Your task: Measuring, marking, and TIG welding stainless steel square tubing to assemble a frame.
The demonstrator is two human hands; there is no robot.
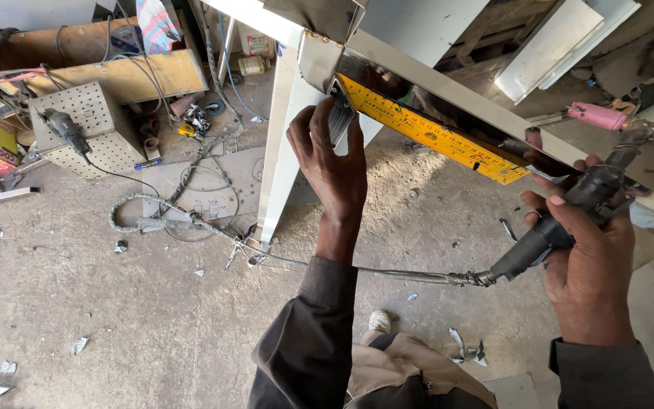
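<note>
The left hand [332, 163] is raised against the inside corner of a polished steel frame [418, 64], at about 12 o'clock in the view. Its fingers are closed around the metal stock of a try square [340, 117], which is pressed into the angle where the upright leg [281, 144] meets the horizontal rail. The yellow graduated blade [433, 130] is laid along the rail towards 3 o'clock, apparently so that the corner may be checked for squareness.

The right hand [588, 261], at about 4 o'clock, is wrapped firmly round the black handle of a welding torch [569, 216]. The torch's pink ceramic nozzle [597, 116] is seen at 2 o'clock, just beside the rail and well apart from the corner. Its braided hose [387, 274] trails across the concrete floor [115, 318] towards 9 o'clock; it is judged to be held aside, clear of the square.

An angle grinder [66, 130] rests on a perforated metal box [96, 136] at 10 o'clock; the contents of the box cannot be told. A wooden box [126, 76] stands behind it, with cables draped over it. Small metal offcuts are scattered on the floor.
</note>
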